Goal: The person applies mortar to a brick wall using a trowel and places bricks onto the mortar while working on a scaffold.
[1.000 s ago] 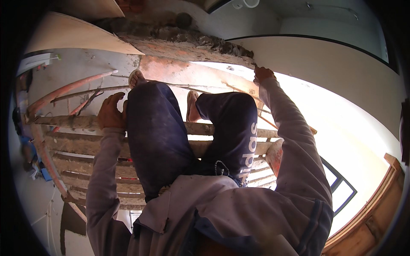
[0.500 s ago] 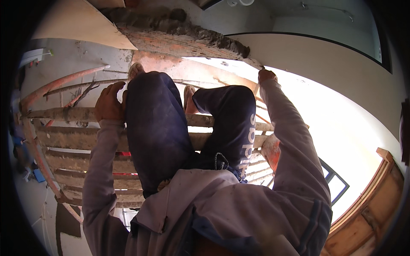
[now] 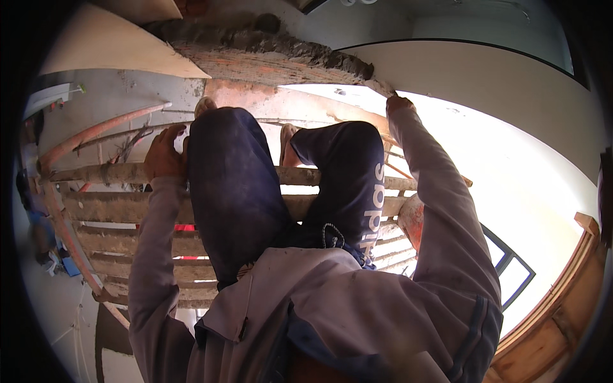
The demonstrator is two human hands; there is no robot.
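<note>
My right hand (image 3: 399,104) reaches far forward, its fingers closed. It is at the lower edge of a white wall panel (image 3: 460,80), near the right end of a brick beam (image 3: 268,64) with rough grey mortar along its top. Whatever the fingers hold is too small and dark to make out. Beside my left knee, my left hand (image 3: 165,153) hangs over the wooden planks (image 3: 118,207) with fingers bent and thumb apart. Nothing shows in it. Both knees are raised in dark trousers (image 3: 233,172), and my feet are farther forward.
Spaced planks form a raised platform on a rusty orange pipe frame (image 3: 102,127). A pale board (image 3: 115,48) juts in at upper left. At lower right stands a wooden frame (image 3: 543,325); next to it is a dark-framed window (image 3: 511,268). A blue object (image 3: 70,266) lies below at left.
The whole view has shifted slightly. My right hand stays by the beam's end and panel edge, still closed. My left hand keeps its place beside the knee.
</note>
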